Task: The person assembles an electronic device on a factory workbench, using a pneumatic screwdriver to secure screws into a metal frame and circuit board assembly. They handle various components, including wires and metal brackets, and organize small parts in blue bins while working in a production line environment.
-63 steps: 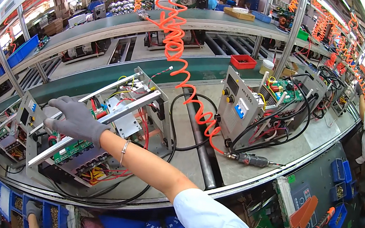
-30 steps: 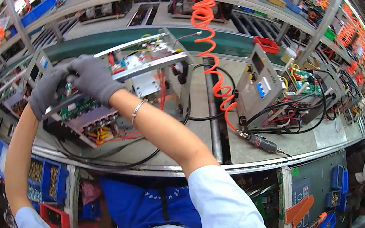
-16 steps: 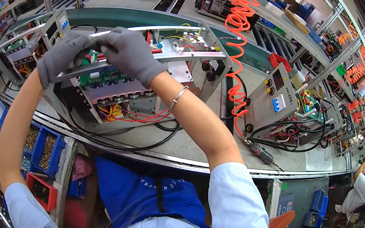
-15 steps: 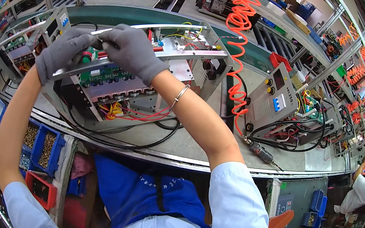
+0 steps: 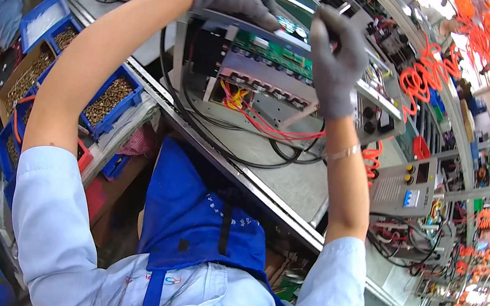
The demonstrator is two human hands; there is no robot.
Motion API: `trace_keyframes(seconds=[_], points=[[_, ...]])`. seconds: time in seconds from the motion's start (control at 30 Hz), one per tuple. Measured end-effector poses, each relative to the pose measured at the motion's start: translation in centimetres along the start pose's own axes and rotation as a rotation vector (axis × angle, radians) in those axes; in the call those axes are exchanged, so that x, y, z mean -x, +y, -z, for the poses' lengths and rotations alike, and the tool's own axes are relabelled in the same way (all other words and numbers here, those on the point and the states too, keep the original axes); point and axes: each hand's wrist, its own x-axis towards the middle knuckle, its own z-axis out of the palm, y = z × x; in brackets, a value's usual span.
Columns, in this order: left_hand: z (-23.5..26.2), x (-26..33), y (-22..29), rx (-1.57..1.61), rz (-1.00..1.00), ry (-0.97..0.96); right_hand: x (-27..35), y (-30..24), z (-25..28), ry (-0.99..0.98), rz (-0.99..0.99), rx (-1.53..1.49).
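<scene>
Both my hands wear grey gloves. My left hand [image 5: 239, 0] is closed over the top metal rail [image 5: 291, 40] of an open machine chassis, with its fingertips resting along the rail. My right hand [image 5: 337, 64] is beside the right part of that rail, its fingers curled in a pinch; whatever may be between them is too small to make out. Below the rail, inside the chassis, are a green circuit board [image 5: 275, 53], yellow wires [image 5: 235, 95] and red wires [image 5: 269, 129].
A black cable [image 5: 219, 148] loops over the bench before the chassis. To the right stands a grey machine with a front panel [image 5: 399, 190]. Orange coiled air hoses [image 5: 429, 77] hang at the upper right. Blue bins [image 5: 111, 100] of small metal fasteners sit at the left.
My view has turned, so the chassis appears farther right. My hands, close together before, are now apart: the left lies on the rail and the right is away to its right.
</scene>
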Motion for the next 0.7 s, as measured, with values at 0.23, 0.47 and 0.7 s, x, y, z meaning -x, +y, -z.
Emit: trace_keyframes(seconds=[0.23, 0.47, 0.7], points=[[-0.3, -0.2, -0.7, 0.132, -0.046, 0.004, 3.9, -5.8, -4.1, -0.34, -0.216, -0.057], [-0.1, -0.2, -0.4, 0.053, -0.025, 0.04, 3.6, -5.8, -6.0, -0.266, -0.143, 0.151], [0.1, -0.2, -1.0, 0.036, -0.039, 0.005, 2.9, -6.7, -6.0, -0.305, -0.01, 0.322]])
